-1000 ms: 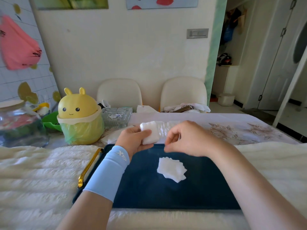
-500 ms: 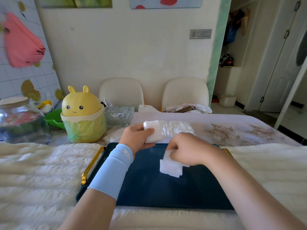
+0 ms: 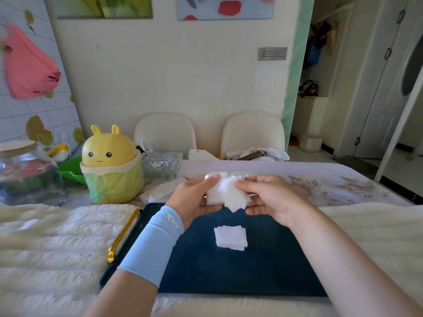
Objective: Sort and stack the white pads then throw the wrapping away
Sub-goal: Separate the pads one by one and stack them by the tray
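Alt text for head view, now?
Left hand grips a bundle of white pads above a dark blue tray while the right hand pinches its loose pads. A small pad stack lies on the tray; a yellow bunny bin stands left.

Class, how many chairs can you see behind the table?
2. The left chair and the right chair stand side by side at the far edge of the table. Only their backs show; more may sit out of view.

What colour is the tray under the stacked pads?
Dark navy blue tray with a gold handle, seen in the head view.
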Tool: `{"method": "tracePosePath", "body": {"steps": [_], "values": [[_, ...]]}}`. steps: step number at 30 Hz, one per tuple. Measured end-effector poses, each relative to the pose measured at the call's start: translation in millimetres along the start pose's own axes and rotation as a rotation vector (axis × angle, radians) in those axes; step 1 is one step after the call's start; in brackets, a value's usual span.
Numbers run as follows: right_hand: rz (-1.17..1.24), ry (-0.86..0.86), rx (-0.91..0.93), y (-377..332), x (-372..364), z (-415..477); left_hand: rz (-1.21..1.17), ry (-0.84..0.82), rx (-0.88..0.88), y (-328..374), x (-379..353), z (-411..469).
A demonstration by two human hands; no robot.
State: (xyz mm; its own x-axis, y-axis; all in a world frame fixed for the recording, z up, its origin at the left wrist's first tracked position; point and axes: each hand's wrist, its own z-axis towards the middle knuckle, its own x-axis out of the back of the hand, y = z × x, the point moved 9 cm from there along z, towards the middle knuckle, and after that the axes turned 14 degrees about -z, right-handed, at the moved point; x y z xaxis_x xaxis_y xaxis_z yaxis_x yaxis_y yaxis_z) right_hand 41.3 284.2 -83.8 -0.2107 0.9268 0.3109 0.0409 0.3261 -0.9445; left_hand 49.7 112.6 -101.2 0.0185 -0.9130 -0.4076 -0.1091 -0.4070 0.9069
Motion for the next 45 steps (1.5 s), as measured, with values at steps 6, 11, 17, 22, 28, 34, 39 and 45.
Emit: {"method": "tracePosePath", "body": {"steps": [6, 11, 17, 22, 28, 34, 39, 45], "values": [[-0.170, -0.034, 0.064, -12.9, -3.5, -8.5, 0.072, 0.006, -0.084, 3.1, -0.5, 1.2], [-0.291, -0.039, 0.079, -12.9, -5.5, -8.3, 0.020, 0.009, -0.072, 2.6, 2.8, 1.4], [-0.557, 0.414, 0.383, -46.4, 22.9, -16.8, -0.061, 0.033, -0.026, -1.6, 5.2, 0.3], [-0.694, 0.316, 0.509, -55.9, -0.3, -24.4, -0.115, -0.068, -0.012, 0.2, -6.0, -2.0], [-0.600, 0.242, 0.452, -49.2, -3.0, -19.0, -0.122, -0.073, 0.021, -1.4, -6.8, -2.1], [-0.609, 0.186, 0.446, -44.5, -6.1, -14.2, -0.147, -0.011, 0.088, -6.4, -0.5, -1.6], [-0.361, 0.148, 0.349, -41.7, 12.4, -13.9, -0.127, 0.074, 0.007, -2.1, 9.5, 0.6], [-0.191, -0.030, 0.299, -41.4, 6.3, -17.6, -0.089, 0.050, -0.012, -2.2, 2.8, 1.8]]}}
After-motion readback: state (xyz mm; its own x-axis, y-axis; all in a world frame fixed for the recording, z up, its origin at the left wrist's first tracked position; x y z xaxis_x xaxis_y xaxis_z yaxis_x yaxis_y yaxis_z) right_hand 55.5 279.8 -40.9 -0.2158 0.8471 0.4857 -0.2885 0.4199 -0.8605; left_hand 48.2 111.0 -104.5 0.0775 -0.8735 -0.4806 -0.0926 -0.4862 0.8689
